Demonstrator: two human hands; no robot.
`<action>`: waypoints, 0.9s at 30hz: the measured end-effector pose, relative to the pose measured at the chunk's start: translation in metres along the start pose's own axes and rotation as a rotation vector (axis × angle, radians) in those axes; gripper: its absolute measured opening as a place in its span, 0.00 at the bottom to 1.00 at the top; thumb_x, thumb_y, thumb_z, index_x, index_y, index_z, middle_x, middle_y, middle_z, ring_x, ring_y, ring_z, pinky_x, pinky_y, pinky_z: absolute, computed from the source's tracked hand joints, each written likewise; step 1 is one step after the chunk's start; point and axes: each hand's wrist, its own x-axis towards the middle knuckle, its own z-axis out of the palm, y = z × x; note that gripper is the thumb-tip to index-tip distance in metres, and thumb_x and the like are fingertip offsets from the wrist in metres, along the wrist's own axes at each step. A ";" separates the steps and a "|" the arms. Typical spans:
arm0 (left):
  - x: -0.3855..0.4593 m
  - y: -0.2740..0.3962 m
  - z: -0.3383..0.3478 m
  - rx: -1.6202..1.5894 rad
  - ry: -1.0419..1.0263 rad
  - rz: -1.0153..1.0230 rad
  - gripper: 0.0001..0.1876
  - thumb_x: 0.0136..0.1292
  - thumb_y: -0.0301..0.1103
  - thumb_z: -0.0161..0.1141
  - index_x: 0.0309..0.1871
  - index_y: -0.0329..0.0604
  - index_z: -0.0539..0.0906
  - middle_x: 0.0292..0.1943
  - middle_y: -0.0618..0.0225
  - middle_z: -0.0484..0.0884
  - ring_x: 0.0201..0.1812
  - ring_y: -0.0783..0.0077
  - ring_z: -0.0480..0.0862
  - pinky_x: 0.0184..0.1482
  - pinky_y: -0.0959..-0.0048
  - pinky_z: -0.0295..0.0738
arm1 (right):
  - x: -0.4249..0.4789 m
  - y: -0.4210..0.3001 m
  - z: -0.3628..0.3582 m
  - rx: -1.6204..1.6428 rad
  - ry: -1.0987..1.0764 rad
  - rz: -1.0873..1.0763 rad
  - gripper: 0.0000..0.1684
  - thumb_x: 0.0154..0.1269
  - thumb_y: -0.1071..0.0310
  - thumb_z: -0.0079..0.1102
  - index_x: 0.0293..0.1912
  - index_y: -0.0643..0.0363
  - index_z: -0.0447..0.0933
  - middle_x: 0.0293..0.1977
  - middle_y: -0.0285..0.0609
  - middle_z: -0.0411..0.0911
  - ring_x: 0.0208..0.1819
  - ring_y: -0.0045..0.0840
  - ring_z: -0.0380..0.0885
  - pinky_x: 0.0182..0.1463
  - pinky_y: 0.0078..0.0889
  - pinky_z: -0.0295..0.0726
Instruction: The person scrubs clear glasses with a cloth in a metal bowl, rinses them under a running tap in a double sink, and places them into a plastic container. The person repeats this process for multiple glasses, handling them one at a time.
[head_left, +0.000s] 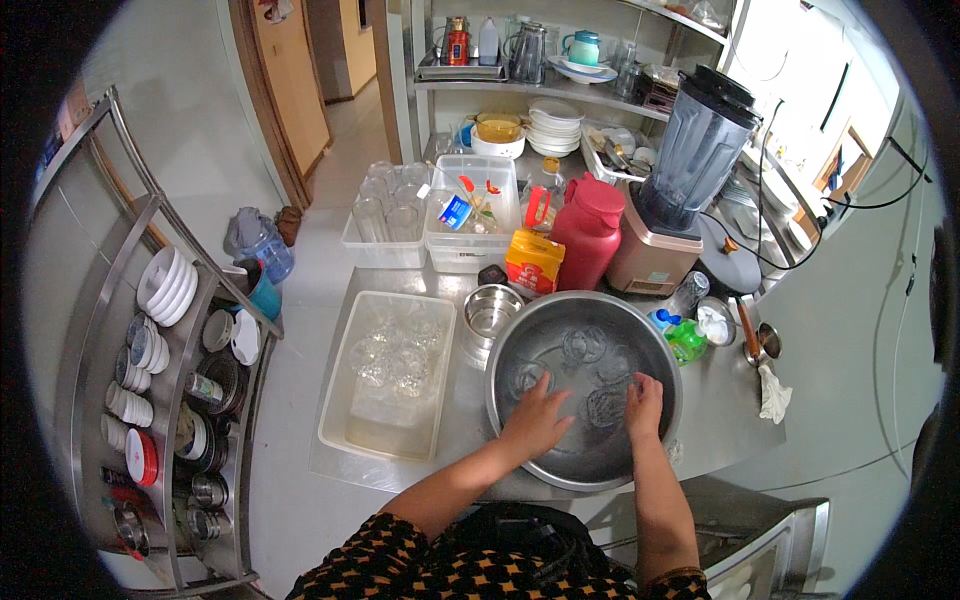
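In front of me stands a wide stainless steel basin (498, 439) with several clear glasses lying in what looks like water. My left hand (536, 416) reaches over its near left side, fingers spread, holding nothing. Its fingertips are close to a glass (527, 379); whether they touch it is unclear. At the right inner side is my right hand (645, 405), fingers bent, beside a patterned glass (606, 406). I cannot tell if it grips that glass. Two more glasses, one a round clear glass (583, 345), lie farther back. Left of the basin, a pale plastic tub (390, 427) holds several glasses (405, 360).
Behind the basin are a steel bowl (491, 311), yellow packet (534, 262), red thermos jug (589, 232) and blender (694, 165). Green bottle (686, 343) and ladle (766, 341) lie right. A glass-filled bin (386, 251) stands behind the tub. A dish rack (169, 405) stands left.
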 end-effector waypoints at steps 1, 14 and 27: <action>-0.003 -0.001 0.001 0.018 0.008 0.018 0.24 0.54 0.42 0.56 0.53 0.42 0.70 0.59 0.36 0.54 0.59 0.42 0.59 0.60 0.58 0.56 | 0.000 -0.004 -0.001 0.009 0.009 0.005 0.13 0.52 0.75 0.53 0.41 0.62 0.70 0.39 0.50 0.69 0.44 0.41 0.68 0.48 0.35 0.68; -0.013 0.011 -0.006 -0.021 0.062 0.096 0.15 0.54 0.34 0.54 0.46 0.44 0.74 0.57 0.53 0.63 0.56 0.53 0.65 0.56 0.63 0.63 | 0.001 -0.024 -0.018 0.040 0.162 -0.169 0.15 0.50 0.79 0.53 0.41 0.61 0.69 0.39 0.47 0.69 0.45 0.40 0.67 0.52 0.34 0.65; -0.019 0.001 -0.002 0.001 0.146 0.155 0.14 0.52 0.35 0.55 0.43 0.45 0.76 0.53 0.54 0.67 0.52 0.55 0.70 0.53 0.64 0.66 | -0.049 -0.060 -0.052 0.134 0.090 -0.201 0.12 0.54 0.75 0.52 0.42 0.61 0.69 0.43 0.46 0.67 0.44 0.34 0.68 0.45 0.27 0.69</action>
